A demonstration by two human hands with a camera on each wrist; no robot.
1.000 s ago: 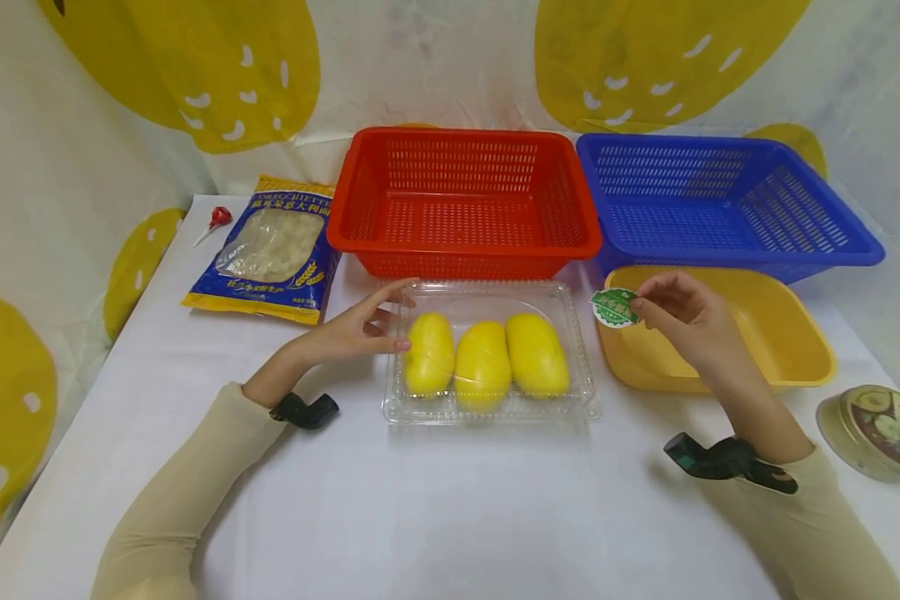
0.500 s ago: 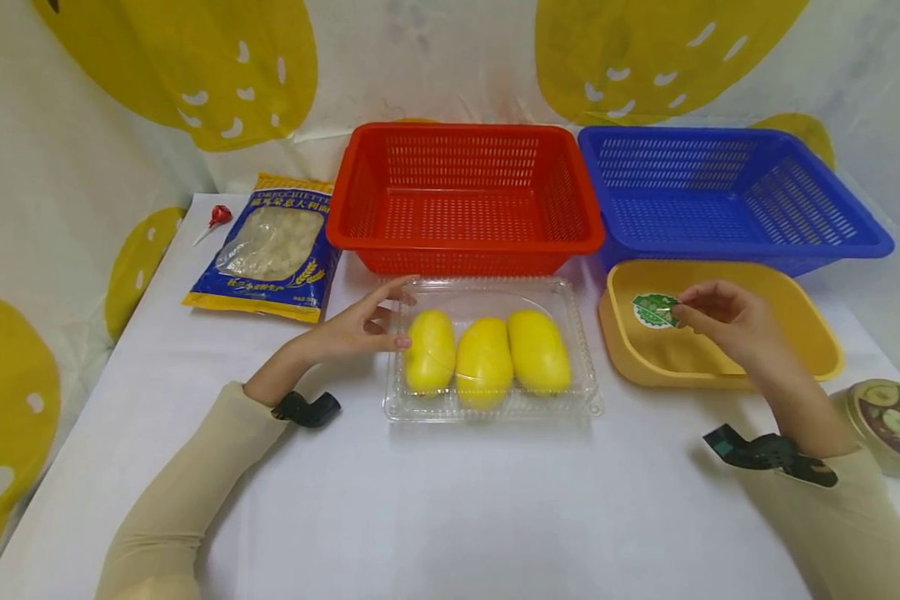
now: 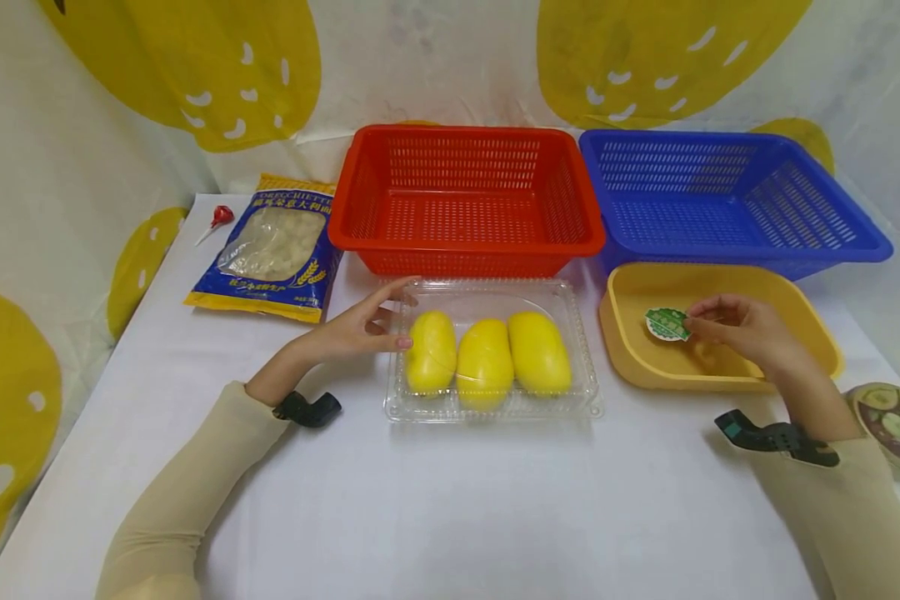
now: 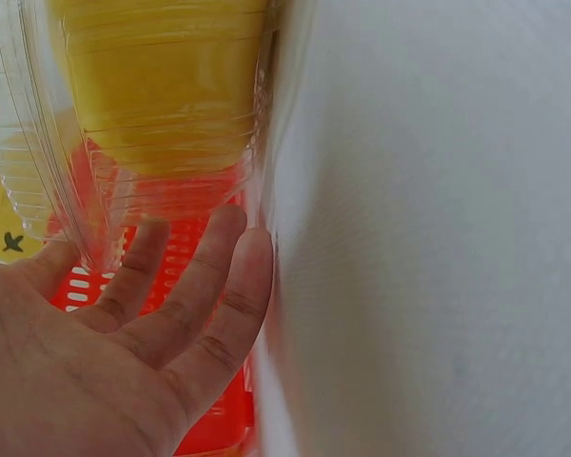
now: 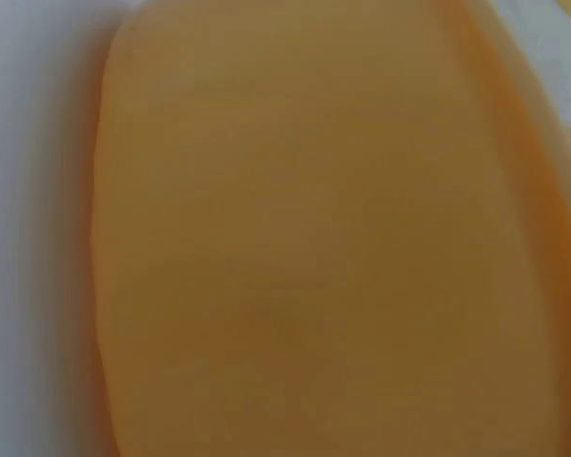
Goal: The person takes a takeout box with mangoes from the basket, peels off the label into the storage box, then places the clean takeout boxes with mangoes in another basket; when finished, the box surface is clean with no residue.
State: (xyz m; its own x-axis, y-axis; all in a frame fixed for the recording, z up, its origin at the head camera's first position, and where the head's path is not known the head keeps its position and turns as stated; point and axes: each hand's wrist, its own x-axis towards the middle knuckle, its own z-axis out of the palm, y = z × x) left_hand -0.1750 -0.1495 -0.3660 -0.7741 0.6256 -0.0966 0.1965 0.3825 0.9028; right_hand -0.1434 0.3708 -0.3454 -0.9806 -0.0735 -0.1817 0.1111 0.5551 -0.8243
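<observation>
A clear plastic clamshell box [image 3: 438, 411] with three yellow mangoes [image 3: 484, 362] inside lies closed in the middle of the table. My left hand [image 3: 352, 329] is at its left side, fingers spread and loosely extended; in the left wrist view the fingertips [image 4: 230, 219] touch or nearly touch the box wall. Between thumb and fingertips, my right hand [image 3: 753, 333] pinches a round green-and-white label [image 3: 667, 324] with a scalloped edge. Hand and label are over the yellow plastic basin [image 3: 720, 383]. The right wrist view shows the basin wall [image 5: 314, 209], with no hand visible.
A red basket [image 3: 465, 247] and a blue basket [image 3: 735, 250] stand behind. At the left lie a blue-and-yellow pasta bag [image 3: 273, 246] and a red lollipop [image 3: 221, 216]. A round tin [image 3: 896, 425] is at the right, partly behind the right forearm.
My right hand has moved rightward from the basin's left edge to over its inside and slightly lower, carrying the label. The left hand stays by the box.
</observation>
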